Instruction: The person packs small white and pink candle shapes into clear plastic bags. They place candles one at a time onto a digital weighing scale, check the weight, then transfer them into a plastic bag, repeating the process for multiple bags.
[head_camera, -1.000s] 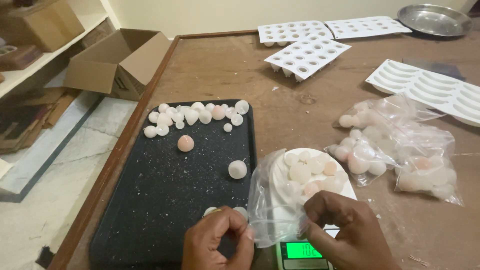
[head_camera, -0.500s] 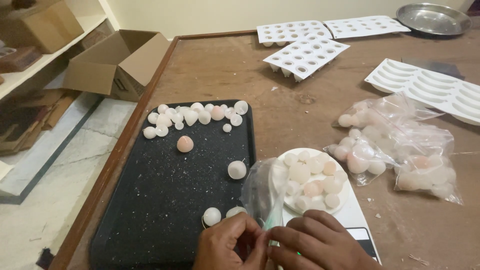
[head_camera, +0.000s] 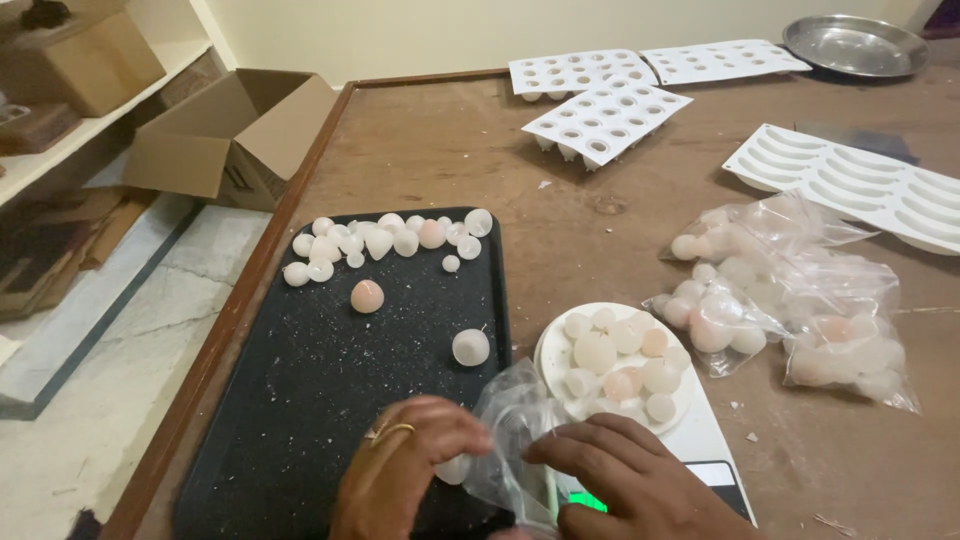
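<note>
Figure. Head view of a wooden table (head_camera: 520, 190), seen from above.

Handling. The clear plastic bag (head_camera: 515, 440) held at the near edge looks very light, limp and thin; it would likely crumple and slide between the fingers, so the best grip is a pinch on each side of its mouth, which is roughly where both hands sit. The small wax-like balls appear light, smooth and prone to rolling, and probably dent or chip if squeezed; each is best taken by gentle fingertips around its widest part.

Appearance, largest to smallest. A black tray (head_camera: 300, 420) lies at the left edge of the table, dusted with pale crumbs. It carries a cluster of balls (head_camera: 380, 240) along its far end, one pink ball (head_camera: 366, 296) and one white ball (head_camera: 470, 347) apart from the rest. Just right of the tray a white plate (head_camera: 552, 350) heaped with balls rests on a scale (head_camera: 700, 450). Filled bags (head_camera: 780, 300) lie farther right. White moulds (head_camera: 605, 120) sit at the far side.

Hands. The left hand (head_camera: 405, 470), wearing a ring, is curled with fingertips pinching the bag's left side. The right hand (head_camera: 630, 480) lies flatter, its fingers gripping the bag's right side over the scale.
</note>
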